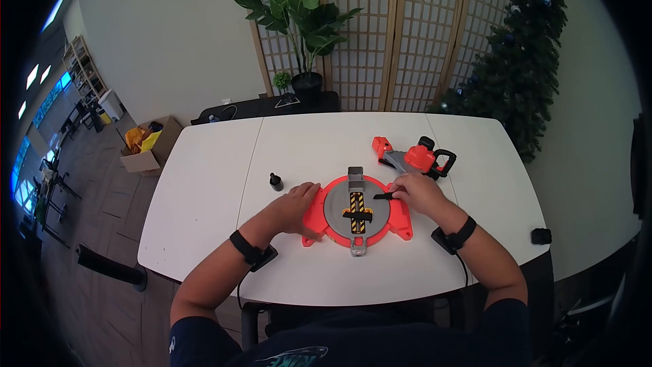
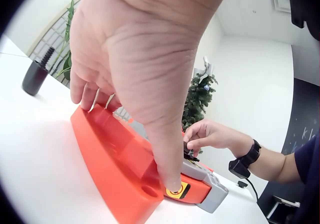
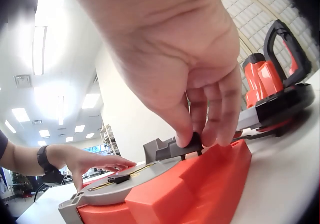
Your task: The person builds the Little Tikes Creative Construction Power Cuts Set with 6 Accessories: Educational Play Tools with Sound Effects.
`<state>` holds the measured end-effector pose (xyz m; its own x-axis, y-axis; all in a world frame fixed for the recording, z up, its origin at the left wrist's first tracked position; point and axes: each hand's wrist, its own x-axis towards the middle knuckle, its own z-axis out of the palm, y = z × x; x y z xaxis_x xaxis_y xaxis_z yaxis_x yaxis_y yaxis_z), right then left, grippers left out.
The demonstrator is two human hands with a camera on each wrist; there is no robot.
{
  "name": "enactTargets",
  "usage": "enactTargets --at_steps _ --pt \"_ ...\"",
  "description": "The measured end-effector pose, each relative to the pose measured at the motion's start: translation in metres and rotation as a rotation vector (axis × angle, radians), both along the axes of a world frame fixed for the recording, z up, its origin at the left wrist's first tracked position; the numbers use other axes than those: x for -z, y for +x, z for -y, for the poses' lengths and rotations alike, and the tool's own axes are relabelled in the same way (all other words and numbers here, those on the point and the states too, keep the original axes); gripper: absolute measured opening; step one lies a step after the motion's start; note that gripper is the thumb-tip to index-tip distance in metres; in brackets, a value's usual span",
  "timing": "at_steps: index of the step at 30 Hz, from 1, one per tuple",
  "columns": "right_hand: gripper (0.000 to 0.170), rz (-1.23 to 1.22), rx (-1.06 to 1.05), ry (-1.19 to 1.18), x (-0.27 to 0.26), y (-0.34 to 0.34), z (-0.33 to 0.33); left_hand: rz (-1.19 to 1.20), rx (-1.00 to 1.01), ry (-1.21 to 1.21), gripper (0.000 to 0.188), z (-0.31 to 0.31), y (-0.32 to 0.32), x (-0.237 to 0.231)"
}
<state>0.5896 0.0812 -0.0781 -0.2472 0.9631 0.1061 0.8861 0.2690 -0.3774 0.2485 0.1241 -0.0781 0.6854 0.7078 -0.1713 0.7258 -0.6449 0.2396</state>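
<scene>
A round toy saw base in the head view has a grey turntable (image 1: 335,213), a red left wing (image 1: 314,220) and a black-and-yellow striped strip down its middle. On that left wing rests my left hand (image 1: 297,206), fingers stretched to its far end, thumb near the front. In the left wrist view the thumb touches the base beside a yellow label (image 2: 178,190). Above the turntable's right edge, my right hand (image 1: 420,193) pinches a small black clamp-like piece (image 1: 383,196). The right wrist view shows this black piece (image 3: 189,145) between thumb and fingertips, close over the base.
Behind the base on the white table (image 1: 204,211) lies a red, grey and black toy saw head (image 1: 415,158). A black threaded knob (image 1: 276,182) stands at the left. A small black object (image 1: 541,236) sits at the right edge.
</scene>
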Motion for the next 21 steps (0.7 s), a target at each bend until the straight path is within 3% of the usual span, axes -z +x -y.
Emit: enactTargets --at_steps 16,21 --pt "0.012 -0.027 -0.033 0.043 0.004 -0.004 0.004 0.091 -0.037 -0.01 0.129 0.004 0.002 0.002" --pt "0.008 0.062 -0.095 0.171 0.013 -0.005 0.003 0.078 -0.05 -0.016 0.131 0.007 0.004 -0.003"
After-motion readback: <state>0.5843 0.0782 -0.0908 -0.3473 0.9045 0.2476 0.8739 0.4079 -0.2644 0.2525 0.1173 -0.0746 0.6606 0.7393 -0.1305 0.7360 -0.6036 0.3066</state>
